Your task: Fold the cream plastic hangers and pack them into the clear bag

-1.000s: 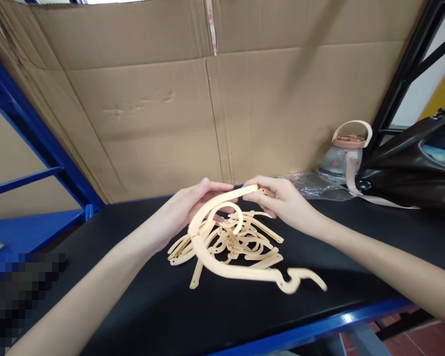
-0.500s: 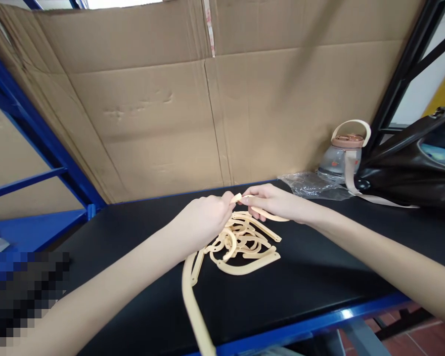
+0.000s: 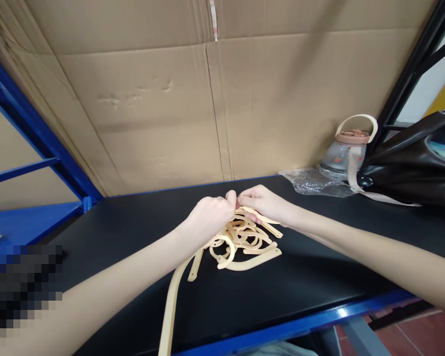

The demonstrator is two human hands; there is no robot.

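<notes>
Over a heap of cream plastic folding-hanger parts (image 3: 250,238), my two hands meet with their fingertips nearly touching. My left hand (image 3: 213,215) is closed on a cream hanger piece; a long curved arm (image 3: 169,306) runs from under it toward the front edge, and a round hook (image 3: 228,254) shows below the wrist. My right hand (image 3: 261,203) is closed around another slim hanger arm (image 3: 263,217), whose end sticks out under the palm. The joint between the fingers is hidden. Loose curved arms with small holes at the ends lie beneath.
The pile rests on a black tabletop (image 3: 300,282) with a blue metal edge (image 3: 282,331). Cardboard (image 3: 152,113) walls off the back. To the right stand a clear bottle (image 3: 343,155) with a strap, crumpled plastic film (image 3: 311,182) and a black bag (image 3: 419,163).
My hands have drawn closer together, and the small cream end between my fingertips is now covered. The long arm under my left hand has swung left, and the hook has come lower.
</notes>
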